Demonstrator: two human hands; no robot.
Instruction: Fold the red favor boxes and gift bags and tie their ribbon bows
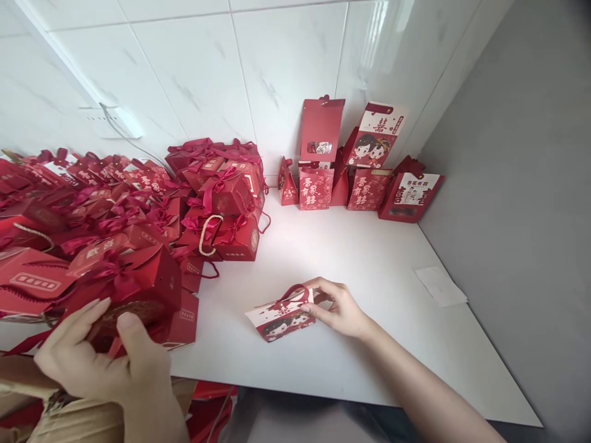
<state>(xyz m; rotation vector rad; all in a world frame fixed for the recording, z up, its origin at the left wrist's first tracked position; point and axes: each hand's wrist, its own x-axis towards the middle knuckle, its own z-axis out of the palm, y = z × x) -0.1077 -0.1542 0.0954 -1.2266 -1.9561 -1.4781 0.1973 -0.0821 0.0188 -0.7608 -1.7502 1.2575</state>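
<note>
My right hand (339, 307) pinches the right end of a small red and white gift box (281, 320). Two cartoon faces and red lettering are printed on the box, and a dark red handle loops over its top. The box is tilted above the white table. At the lower left, my left hand (111, 354) has its thumb and fingers apart, just in front of a red gift box (157, 283) tied with a ribbon bow. Whether the fingertips touch that box I cannot tell.
Many red gift boxes (235, 240) with ribbons and cord handles are piled on the left. Several packed boxes (316, 189) stand against the tiled wall, some stacked. White paper (441, 286) lies on the white table (369, 258) near the grey partition (517, 184). Cardboard (78, 421) is below left.
</note>
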